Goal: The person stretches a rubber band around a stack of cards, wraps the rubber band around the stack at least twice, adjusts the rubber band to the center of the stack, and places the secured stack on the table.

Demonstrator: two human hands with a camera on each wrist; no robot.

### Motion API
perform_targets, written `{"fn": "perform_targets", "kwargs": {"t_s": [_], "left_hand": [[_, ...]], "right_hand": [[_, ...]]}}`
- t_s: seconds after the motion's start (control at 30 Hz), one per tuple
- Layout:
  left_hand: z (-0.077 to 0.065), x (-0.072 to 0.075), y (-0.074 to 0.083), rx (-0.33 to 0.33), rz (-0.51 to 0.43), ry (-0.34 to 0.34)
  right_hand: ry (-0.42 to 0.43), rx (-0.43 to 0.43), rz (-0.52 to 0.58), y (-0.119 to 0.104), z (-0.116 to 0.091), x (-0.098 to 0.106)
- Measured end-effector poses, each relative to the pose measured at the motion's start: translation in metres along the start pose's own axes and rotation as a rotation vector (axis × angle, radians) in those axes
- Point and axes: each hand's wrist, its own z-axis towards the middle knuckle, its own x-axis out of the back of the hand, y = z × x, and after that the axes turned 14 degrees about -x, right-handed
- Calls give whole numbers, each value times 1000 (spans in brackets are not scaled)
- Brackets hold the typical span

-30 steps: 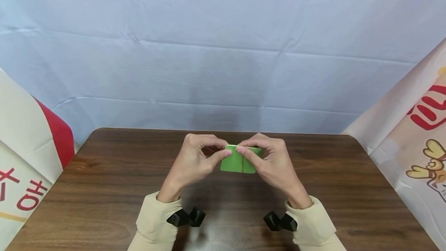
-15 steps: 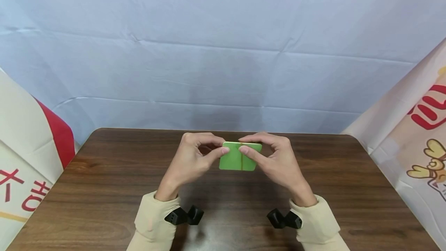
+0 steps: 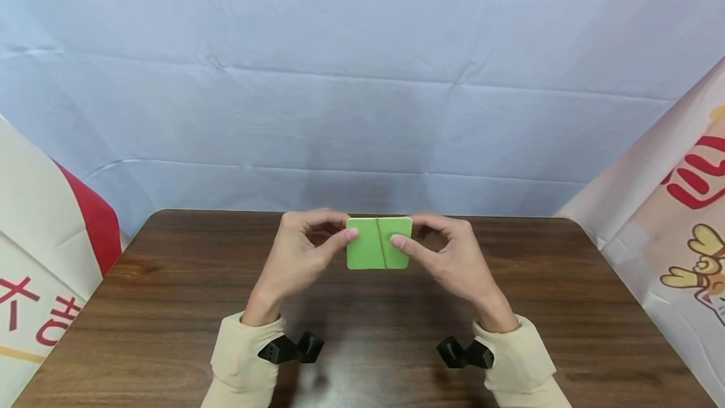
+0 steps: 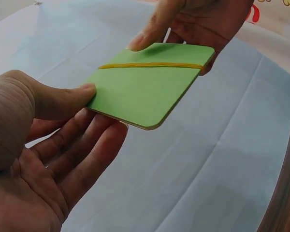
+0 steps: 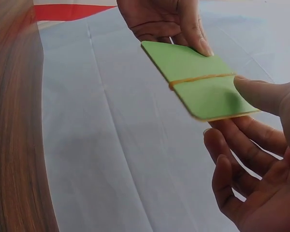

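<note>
A thin green card or small stack of cards [image 3: 365, 250] with rounded corners is held up above the table in the head view. A yellowish rubber band [image 4: 154, 65] runs around its middle, slightly slanted. My left hand [image 3: 303, 250] pinches the left end, thumb on the near face and fingers behind. On the other end, my right hand [image 3: 450, 254] pinches it the same way, its thumb close to the band. In the right wrist view the band [image 5: 203, 79] lies flat across the green face, near the right thumb. The far face is hidden.
A dark brown wooden table [image 3: 170, 307] lies beneath both hands. Behind it hangs a pale blue-white cloth [image 3: 362, 112]. Printed banners stand at the left [image 3: 45, 257] and the right [image 3: 691, 225]. A black wrist camera is on each sleeve.
The card has moved up and left and now faces the head camera more squarely. My right hand has shifted from the card's middle to its right end, leaving the band uncovered.
</note>
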Motion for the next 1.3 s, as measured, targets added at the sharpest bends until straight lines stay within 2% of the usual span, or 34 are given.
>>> {"fn": "perform_targets", "kwargs": {"t_s": [0.23, 0.33, 0.43, 0.53, 0.63, 0.8, 0.9, 1.03, 1.2, 1.3], "left_hand": [[2, 2, -1, 5, -35, 82], [3, 1, -1, 6, -56, 101], [4, 0, -2, 41, -99, 99], [4, -1, -2, 105, -132, 68], [4, -2, -3, 170, -128, 5], [3, -3, -6, 231, -109, -104], [2, -3, -6, 235, -103, -128], [2, -4, -4, 205, -84, -109], [1, -5, -4, 177, -70, -69], [2, -5, -3, 172, -75, -59]], "right_hand": [[-57, -58, 60, 1, 0, -1], [-52, -52, 59, 1, 0, -2], [-23, -31, 47, 2, 1, -2], [12, -20, 43, 3, 2, -1], [41, -25, 44, 4, 2, 0], [62, -24, 51, 3, 3, 1], [63, -31, 58, 3, 3, 2], [51, -73, 62, 3, 4, 2], [-44, -148, 71, 4, 4, 1], [-93, -165, 80, 4, 4, 0]]}}
